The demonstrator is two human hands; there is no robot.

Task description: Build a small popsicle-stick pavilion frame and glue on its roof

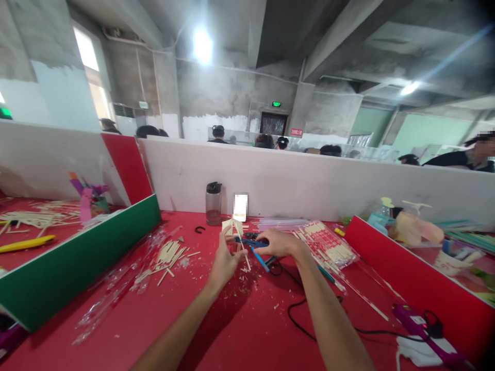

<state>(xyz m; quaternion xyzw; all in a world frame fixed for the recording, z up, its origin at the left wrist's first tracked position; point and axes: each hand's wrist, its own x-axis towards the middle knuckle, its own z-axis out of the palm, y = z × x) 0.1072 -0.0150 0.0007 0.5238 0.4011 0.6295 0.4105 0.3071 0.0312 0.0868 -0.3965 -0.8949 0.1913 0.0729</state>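
Head cam, red bench, white divider at rear.

L hand: fingers curled, thumb and forefinger pinched on a thin wood stick. The stick's long axis runs steeply, top near 11 o'clock, foot near 5 o'clock, low end just off the bench. Its top meets a small pale stick frame, which sits at 12 o'clock from the L hand, touching or nearly so; can't tell if the two are joined.

R hand: palm down, closed over blue-handled cutters. Handles trail toward 5 o'clock and the nose points to 9 o'clock, at the stick. Jaws look to be at the stick just above the L fingertips; can't tell if they are biting. R hand is at 3 o'clock from the stick, L hand at 7 o'clock and nearer, being the one that holds it.

Stick: pale, slim, straight, chopstick-like, bare wood.

Around:
- cut stick bits w/ clear wrappers at 9 o'clock of the hands
- wrapped chopstick packs at 3 o'clock
- dark bottle and a white card at 12 o'clock by the divider
- black cable running to 5 o'clock
- purple glue gun far at 4 o'clock
- green board at 9 o'clock

Heads of other people show over the divider.
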